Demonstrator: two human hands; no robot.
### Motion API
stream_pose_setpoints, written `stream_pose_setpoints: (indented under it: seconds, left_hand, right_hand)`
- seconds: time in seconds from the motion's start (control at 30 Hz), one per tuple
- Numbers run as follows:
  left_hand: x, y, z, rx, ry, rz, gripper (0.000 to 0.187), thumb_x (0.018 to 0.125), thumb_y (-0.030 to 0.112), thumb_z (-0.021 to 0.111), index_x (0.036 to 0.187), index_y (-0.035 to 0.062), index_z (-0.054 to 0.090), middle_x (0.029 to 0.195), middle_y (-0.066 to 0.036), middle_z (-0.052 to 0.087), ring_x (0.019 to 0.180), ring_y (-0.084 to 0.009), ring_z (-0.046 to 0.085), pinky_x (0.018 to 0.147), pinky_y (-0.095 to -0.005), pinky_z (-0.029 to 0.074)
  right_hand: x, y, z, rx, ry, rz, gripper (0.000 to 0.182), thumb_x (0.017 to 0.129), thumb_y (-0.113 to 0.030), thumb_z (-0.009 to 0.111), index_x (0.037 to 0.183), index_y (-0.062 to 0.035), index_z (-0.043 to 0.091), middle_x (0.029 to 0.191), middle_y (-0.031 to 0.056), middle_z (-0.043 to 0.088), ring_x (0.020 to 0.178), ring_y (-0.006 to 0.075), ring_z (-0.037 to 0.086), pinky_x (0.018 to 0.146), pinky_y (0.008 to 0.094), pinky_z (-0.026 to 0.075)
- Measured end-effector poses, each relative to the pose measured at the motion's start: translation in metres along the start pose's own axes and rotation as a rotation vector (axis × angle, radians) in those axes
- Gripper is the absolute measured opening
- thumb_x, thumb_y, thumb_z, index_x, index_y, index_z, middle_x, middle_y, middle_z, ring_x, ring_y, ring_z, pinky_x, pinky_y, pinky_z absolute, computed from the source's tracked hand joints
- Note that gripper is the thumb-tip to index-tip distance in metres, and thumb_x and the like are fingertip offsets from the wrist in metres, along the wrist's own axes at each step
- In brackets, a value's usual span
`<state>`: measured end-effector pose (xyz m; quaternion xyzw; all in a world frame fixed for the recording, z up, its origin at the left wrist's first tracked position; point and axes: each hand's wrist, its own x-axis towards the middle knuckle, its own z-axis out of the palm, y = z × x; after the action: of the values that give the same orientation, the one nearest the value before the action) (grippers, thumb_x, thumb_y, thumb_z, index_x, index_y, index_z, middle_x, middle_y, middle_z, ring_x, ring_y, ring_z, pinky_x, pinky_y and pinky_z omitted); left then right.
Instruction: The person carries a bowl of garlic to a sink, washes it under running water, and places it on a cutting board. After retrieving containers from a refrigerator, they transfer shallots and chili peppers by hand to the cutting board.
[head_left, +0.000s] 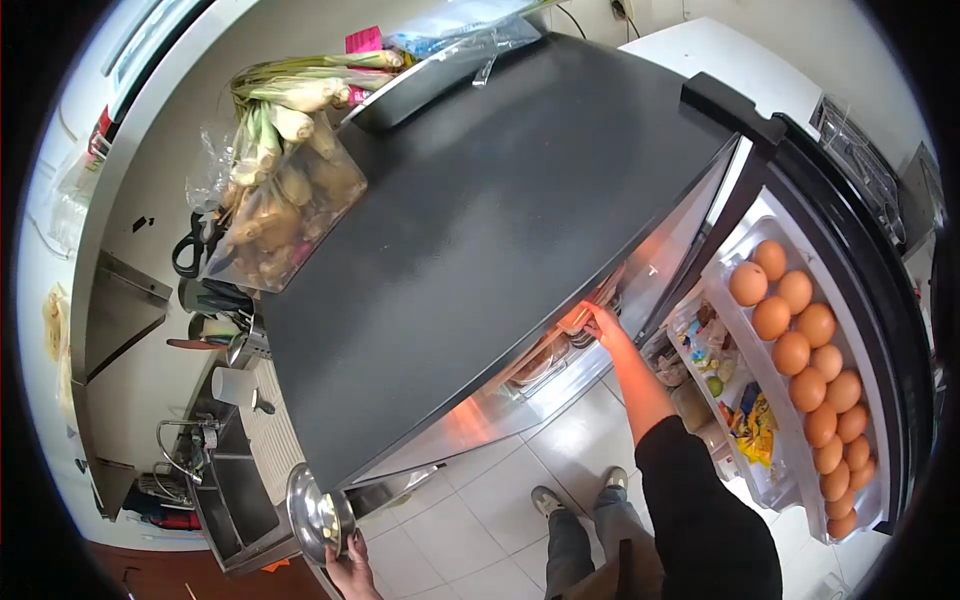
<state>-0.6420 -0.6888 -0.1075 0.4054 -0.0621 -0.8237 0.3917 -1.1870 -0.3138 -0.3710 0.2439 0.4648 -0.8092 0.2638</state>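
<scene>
My left hand (352, 572) holds a round metal bowl (318, 512) by its edge at the lower left, with small pale pieces showing in it. My right hand (603, 326) reaches into the open fridge, just below the edge of its dark top (490, 220). Its fingers are at an orange-lit item (575, 319) on a shelf, and the fingertips are partly hidden. The fridge door (890, 300) stands open on the right, with several brown eggs (809, 389) in its upper rack.
A clear container of ginger-like roots (290, 215), with spring onions (300, 95) above, stands on the fridge top beside a tray (430, 85). A sink (240, 490) and utensils lie left. Packets fill a lower door shelf (755, 425). The tiled floor (470, 520) shows below.
</scene>
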Motion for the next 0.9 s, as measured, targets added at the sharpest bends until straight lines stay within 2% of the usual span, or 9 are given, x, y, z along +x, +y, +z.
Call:
stream_pose_setpoints:
  seconds: [0.1, 0.33, 0.4, 0.43, 0.53, 0.6, 0.63, 0.83, 0.9]
  left_hand:
    - [0.014, 0.01, -0.011, -0.021, 0.047, -0.021, 0.046, 0.084, 0.024, 0.055, 0.122, 0.0008, 0.042, 0.121, -0.025, 0.037, 0.111, -0.0427, 0.037, 0.081, -0.0408, 0.054]
    - [0.0, -0.012, 0.017, 0.056, 0.09, 0.012, 0.06, 0.08, 0.035, 0.063, 0.122, -0.0002, 0.039, 0.113, -0.022, 0.042, 0.101, -0.0365, 0.044, 0.077, -0.0363, 0.056]
    - [0.005, -0.016, 0.012, 0.304, 0.124, 0.257, 0.065, 0.078, 0.04, 0.065, 0.123, 0.0018, 0.038, 0.114, -0.019, 0.043, 0.098, -0.0336, 0.047, 0.074, -0.0351, 0.056]
    - [-0.019, -0.042, 0.034, 0.393, 0.144, 0.367, 0.065, 0.075, 0.042, 0.067, 0.121, 0.0052, 0.039, 0.109, -0.013, 0.045, 0.091, -0.0264, 0.05, 0.079, -0.0355, 0.052]
    - [-0.024, -0.079, 0.027, 0.273, 0.322, 0.533, 0.058, 0.078, 0.04, 0.064, 0.121, 0.0087, 0.039, 0.102, -0.009, 0.045, 0.085, -0.0215, 0.049, 0.089, -0.0367, 0.044]
    - [-0.032, -0.119, -0.001, 0.655, 0.162, 0.653, 0.047, 0.085, 0.037, 0.051, 0.123, 0.0127, 0.037, 0.099, -0.005, 0.044, 0.091, -0.0154, 0.045, 0.09, -0.0392, 0.036]
    - [-0.047, -0.157, 0.01, 0.854, 0.163, 0.721, 0.059, 0.086, 0.036, 0.048, 0.133, 0.0081, 0.026, 0.123, -0.016, 0.038, 0.115, -0.0271, 0.039, 0.093, -0.0435, 0.037]
    - [-0.063, -0.333, 0.028, 1.276, -0.564, 0.126, 0.042, 0.086, 0.016, 0.053, 0.125, 0.0077, 0.04, 0.108, -0.006, 0.047, 0.099, -0.0169, 0.049, 0.081, -0.0323, 0.046]
    - [-0.039, -0.392, 0.034, 1.34, -0.808, 0.122, 0.045, 0.086, 0.014, 0.054, 0.127, 0.007, 0.038, 0.109, -0.008, 0.048, 0.1, -0.017, 0.049, 0.081, -0.031, 0.046]
  right_hand:
    - [-0.003, -0.006, -0.002, -0.028, -0.058, 0.046, 0.058, 0.071, -0.026, 0.073, 0.122, -0.015, 0.048, 0.115, 0.0051, 0.055, 0.096, 0.0207, 0.059, 0.077, 0.033, 0.05]
    - [-0.001, 0.035, -0.026, 0.162, -0.176, 0.073, 0.064, 0.071, -0.016, 0.071, 0.126, -0.0155, 0.038, 0.112, 0.0032, 0.054, 0.092, 0.0243, 0.059, 0.071, 0.0328, 0.053]
    - [-0.021, 0.034, -0.028, 0.158, -0.167, 0.066, 0.063, 0.072, -0.011, 0.069, 0.126, -0.0158, 0.036, 0.11, 0.0036, 0.055, 0.092, 0.024, 0.059, 0.068, 0.0351, 0.054]
    - [-0.026, 0.038, -0.033, 0.165, -0.165, 0.067, 0.061, 0.073, -0.01, 0.068, 0.125, -0.0151, 0.037, 0.109, 0.0041, 0.055, 0.091, 0.0234, 0.059, 0.068, 0.0359, 0.054]
    - [-0.038, 0.044, -0.054, 0.171, -0.179, 0.049, 0.057, 0.073, -0.007, 0.067, 0.123, -0.0134, 0.038, 0.108, 0.0052, 0.055, 0.095, 0.0225, 0.057, 0.072, 0.0377, 0.052]
    - [-0.044, 0.051, -0.068, 0.182, -0.157, 0.098, 0.055, 0.073, -0.008, 0.067, 0.122, -0.0132, 0.04, 0.108, 0.0051, 0.055, 0.099, 0.0222, 0.055, 0.075, 0.0385, 0.05]
    - [-0.047, 0.057, -0.075, 0.204, -0.159, 0.105, 0.053, 0.073, -0.007, 0.067, 0.119, -0.0128, 0.043, 0.107, 0.0044, 0.056, 0.099, 0.022, 0.054, 0.075, 0.0387, 0.05]
    - [-0.077, 0.102, -0.094, 0.313, -0.151, 0.046, 0.056, 0.07, -0.001, 0.068, 0.118, -0.0173, 0.045, 0.113, 0.0013, 0.051, 0.099, 0.0193, 0.053, 0.075, 0.0387, 0.05]
    - [-0.091, 0.113, -0.092, 0.367, -0.141, -0.026, 0.057, 0.07, 0.001, 0.066, 0.12, -0.0167, 0.043, 0.113, 0.0008, 0.051, 0.099, 0.0186, 0.053, 0.075, 0.0372, 0.049]
